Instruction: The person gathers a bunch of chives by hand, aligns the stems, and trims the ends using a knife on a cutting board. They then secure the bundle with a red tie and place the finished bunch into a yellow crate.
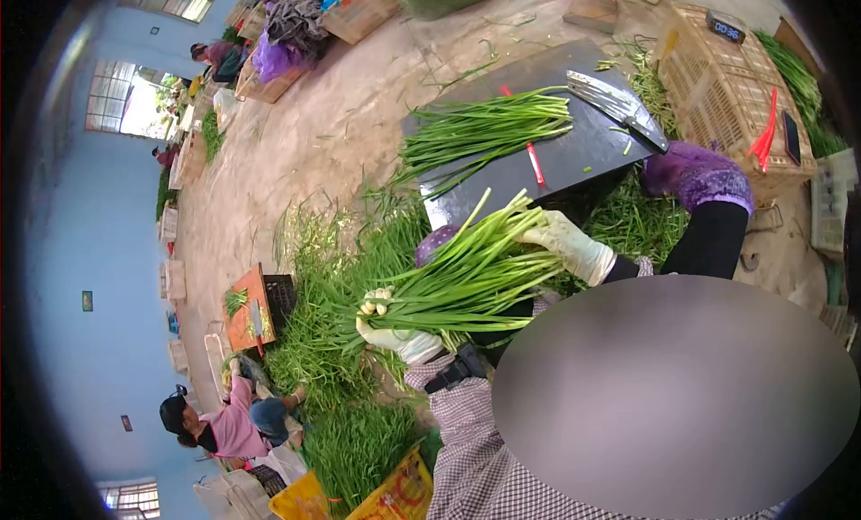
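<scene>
My left hand (387,327), in a pale glove, is closed round the leafy end of a loose bunch of chives (475,273). The stem ends point up and right, where my gloved right hand (574,247) grips them from the side. Its fingertips are partly hidden by the stems. Beyond my hands, a second bunch of chives (493,125) lies on a dark board (484,179). A red tie (535,164) shows beside that bunch. A broad-bladed knife (614,108) rests at the board's right end.
Loose greens (332,287) cover the floor at left. A plastic crate (717,90) at right carries a timer (725,27), red strips (765,134) and a phone (791,137). A yellow crate (395,493) holds greens below. Another person (233,421) sits near an orange board (251,314).
</scene>
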Action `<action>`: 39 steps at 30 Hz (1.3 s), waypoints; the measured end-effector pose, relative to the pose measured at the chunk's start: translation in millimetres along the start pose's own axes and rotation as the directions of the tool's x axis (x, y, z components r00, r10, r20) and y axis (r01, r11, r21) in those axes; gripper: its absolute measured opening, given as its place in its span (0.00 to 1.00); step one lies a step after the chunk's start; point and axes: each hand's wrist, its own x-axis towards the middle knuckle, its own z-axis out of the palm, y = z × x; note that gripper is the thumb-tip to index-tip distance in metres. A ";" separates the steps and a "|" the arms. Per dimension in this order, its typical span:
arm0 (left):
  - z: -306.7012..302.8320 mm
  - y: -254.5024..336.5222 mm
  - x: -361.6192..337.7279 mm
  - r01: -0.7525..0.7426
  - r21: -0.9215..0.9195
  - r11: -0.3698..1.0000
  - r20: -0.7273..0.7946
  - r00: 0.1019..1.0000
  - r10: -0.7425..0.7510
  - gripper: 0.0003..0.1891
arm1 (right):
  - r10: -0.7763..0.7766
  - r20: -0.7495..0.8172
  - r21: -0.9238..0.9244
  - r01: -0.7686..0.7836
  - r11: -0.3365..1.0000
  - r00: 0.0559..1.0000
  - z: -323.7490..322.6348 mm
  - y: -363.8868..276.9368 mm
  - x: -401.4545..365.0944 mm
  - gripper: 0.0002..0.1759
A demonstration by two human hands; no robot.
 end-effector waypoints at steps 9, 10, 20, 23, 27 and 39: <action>-1.9 -8.3 -3.3 0.033 -0.061 0.998 -0.069 0.997 -0.037 0.13 | -0.236 -0.126 -0.339 0.181 0.923 0.964 19.2 -20.7 -18.1 0.12; -2.4 -9.3 -3.9 0.041 -0.053 0.998 -0.063 0.997 -0.044 0.13 | -0.235 -0.125 -0.340 0.180 0.923 0.964 19.6 -23.1 -22.0 0.12; -30.3 6.7 -0.8 -0.007 -0.135 0.991 -0.095 0.995 -0.005 0.12 | -0.344 -0.218 -0.829 0.012 0.559 0.913 -140.2 -47.2 -84.3 0.15; -40.0 3.4 5.6 -0.026 -0.102 0.994 0.026 0.999 0.029 0.11 | 0.188 -0.320 -0.947 -0.321 -0.030 0.928 -137.9 -43.2 -95.0 0.23; -18.2 -10.5 3.8 0.013 -0.117 0.993 0.065 0.998 -0.006 0.10 | -0.054 0.131 -0.703 0.131 0.699 0.990 -68.2 -37.0 -52.2 0.24; -9.1 0.8 -7.4 0.022 -0.137 0.990 0.022 1.000 -0.019 0.11 | -0.056 0.150 -0.109 0.072 0.991 0.987 -10.8 -18.8 -22.8 0.15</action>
